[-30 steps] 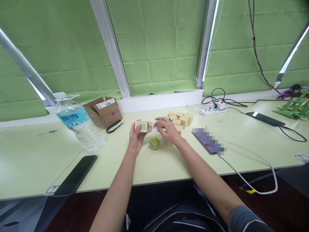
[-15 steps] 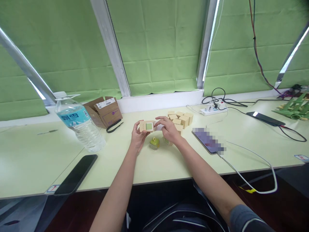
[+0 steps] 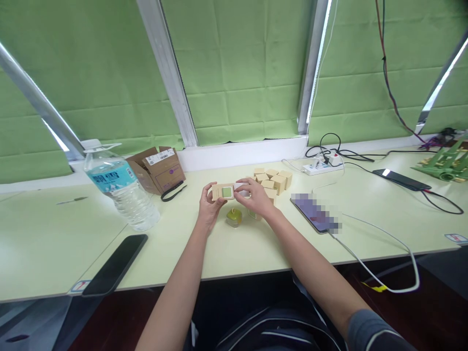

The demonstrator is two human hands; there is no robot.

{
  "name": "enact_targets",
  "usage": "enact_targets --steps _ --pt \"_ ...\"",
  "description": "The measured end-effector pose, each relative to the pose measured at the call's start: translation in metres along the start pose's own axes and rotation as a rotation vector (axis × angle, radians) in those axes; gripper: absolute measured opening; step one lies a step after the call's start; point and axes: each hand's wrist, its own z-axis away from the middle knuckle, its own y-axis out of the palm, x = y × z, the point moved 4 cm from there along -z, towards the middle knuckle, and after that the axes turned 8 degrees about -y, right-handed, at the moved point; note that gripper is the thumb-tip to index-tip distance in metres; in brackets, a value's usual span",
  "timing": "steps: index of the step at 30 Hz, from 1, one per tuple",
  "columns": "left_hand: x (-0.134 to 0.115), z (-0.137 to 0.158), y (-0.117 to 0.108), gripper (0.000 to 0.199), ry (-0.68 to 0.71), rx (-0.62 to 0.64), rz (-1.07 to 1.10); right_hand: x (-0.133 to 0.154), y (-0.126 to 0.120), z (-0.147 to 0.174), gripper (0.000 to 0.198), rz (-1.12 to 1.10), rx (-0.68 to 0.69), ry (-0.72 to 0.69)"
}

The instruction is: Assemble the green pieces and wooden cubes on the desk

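My left hand [image 3: 208,208] is closed around a small tan cardboard box [image 3: 218,192] with a green square on its face, held just above the table. At the box's right end my right hand [image 3: 258,199] pinches a white piece [image 3: 243,187] that sticks out there; whether it is a flap or an inner tray I cannot tell. Below the hands lies a small green case [image 3: 234,215] with a ring on top and a clear lower part. Another box with a green square [image 3: 252,214] is mostly hidden under my right hand.
Several tan boxes [image 3: 279,183] are grouped behind my right hand. To the left stand a large water bottle [image 3: 122,190], an opened carton [image 3: 164,175] and a dark phone [image 3: 115,263]. A charging phone [image 3: 315,213] with a white cable and a power strip [image 3: 323,168] are to the right.
My right hand has moved slightly down and its fingers have closed on the white piece, which shows more beyond the box's right end. The left hand keeps its hold on the box.
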Motion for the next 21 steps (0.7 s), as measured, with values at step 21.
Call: enact_targets --steps 21 --pt "-0.0022 0.0043 0.0056 0.057 -0.054 0.017 0.041 -0.0025 0.0024 0.0042 0.039 -0.013 -0.043 0.005"
